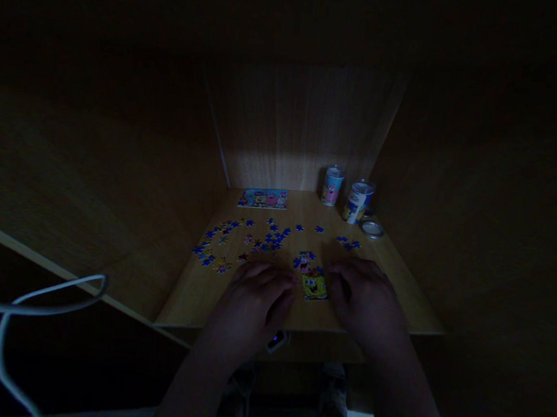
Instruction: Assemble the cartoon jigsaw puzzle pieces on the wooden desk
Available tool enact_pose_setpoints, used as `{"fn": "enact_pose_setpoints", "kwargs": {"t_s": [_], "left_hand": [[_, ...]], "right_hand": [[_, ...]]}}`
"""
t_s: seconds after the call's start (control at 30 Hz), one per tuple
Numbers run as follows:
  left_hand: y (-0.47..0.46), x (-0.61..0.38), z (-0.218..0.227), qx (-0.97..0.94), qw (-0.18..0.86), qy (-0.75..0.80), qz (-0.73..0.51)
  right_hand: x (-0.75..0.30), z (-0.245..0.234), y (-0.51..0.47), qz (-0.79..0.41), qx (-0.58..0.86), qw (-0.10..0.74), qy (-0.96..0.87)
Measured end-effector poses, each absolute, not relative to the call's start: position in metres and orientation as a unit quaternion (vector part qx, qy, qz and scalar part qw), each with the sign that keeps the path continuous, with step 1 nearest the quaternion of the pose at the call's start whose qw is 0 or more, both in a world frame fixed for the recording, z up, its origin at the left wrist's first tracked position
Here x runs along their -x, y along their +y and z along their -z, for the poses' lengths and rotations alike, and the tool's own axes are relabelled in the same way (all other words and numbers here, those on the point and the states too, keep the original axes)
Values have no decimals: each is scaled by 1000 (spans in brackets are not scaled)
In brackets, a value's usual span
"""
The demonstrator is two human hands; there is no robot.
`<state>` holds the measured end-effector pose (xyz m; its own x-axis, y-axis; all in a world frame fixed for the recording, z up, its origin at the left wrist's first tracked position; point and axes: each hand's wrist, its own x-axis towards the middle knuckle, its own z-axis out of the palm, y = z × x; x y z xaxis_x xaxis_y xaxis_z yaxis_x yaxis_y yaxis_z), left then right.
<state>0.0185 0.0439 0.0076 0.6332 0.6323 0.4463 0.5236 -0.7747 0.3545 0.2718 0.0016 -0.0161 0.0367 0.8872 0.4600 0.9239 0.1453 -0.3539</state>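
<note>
On my feed the assembled patch [314,285] of puzzle, a yellow figure with a pink one above it, lies near the front edge of the worktop [189,299], its long axis running away from me. The left hand [259,296] rests flat just left of the patch, fingers [271,277] stretched side by side, tips almost at its edge. The right hand [365,300] sits just right of the patch, about as near, knuckles up. Its fingers curl toward the patch, and in this dimness I cannot tell whether they pinch a piece. Loose blue pieces [229,230] lie scattered behind and left of the patch. Two cans [357,202] and a lid [372,229] stand well behind it, to the right.
</note>
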Motion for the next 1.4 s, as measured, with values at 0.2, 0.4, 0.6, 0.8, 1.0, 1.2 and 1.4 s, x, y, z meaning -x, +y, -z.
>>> {"fn": "enact_pose_setpoints", "kwargs": {"t_s": [0.2, 0.4, 0.6, 0.8, 1.0, 1.2, 1.4], "left_hand": [[44, -18, -9, -905, 102, 311, -272], [43, -19, -11, -904, 101, 316, -272], [43, -18, -9, -905, 95, 312, -272], [44, -18, -7, -903, 95, 315, -276], [44, -19, -7, -897, 85, 333, -278], [45, -19, -6, -898, 81, 333, -277], [44, -19, -8, -896, 86, 337, -277]], "right_hand": [[-273, 18, 3, 27, 648, 306, -697], [-272, 17, 2, 29, 652, 305, -693], [-272, 17, 3, 33, 652, 300, -695], [-272, 17, 2, 30, 648, 309, -695], [-272, 18, 2, 25, 654, 306, -691], [-272, 16, 2, 20, 653, 305, -693], [-272, 16, 2, 23, 650, 305, -696]]}}
